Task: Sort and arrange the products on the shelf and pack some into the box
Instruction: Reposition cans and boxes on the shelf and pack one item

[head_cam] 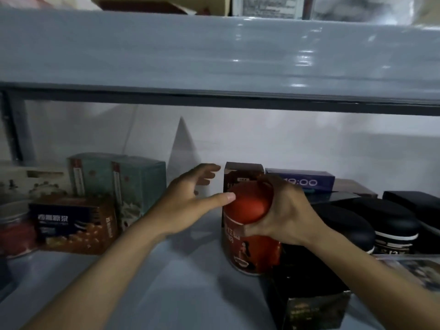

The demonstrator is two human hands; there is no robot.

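In the head view, at centre frame, the right hand (283,215) grasps the red can (247,253) by its lid while the left hand (188,201), fingers relaxed, touches it with the thumb, probably positioning it on the shelf (185,277); setting it straight calls for care beside the black jars (395,225) crowding its right, with bare room on its left.

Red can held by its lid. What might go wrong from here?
The right hand grips the red can only by its lid; a loose lid might come off and let the can drop. The left hand is open, just its thumb at the lid, so it gives little support. The brown box behind and black jars beside stand close; a swing may knock them.
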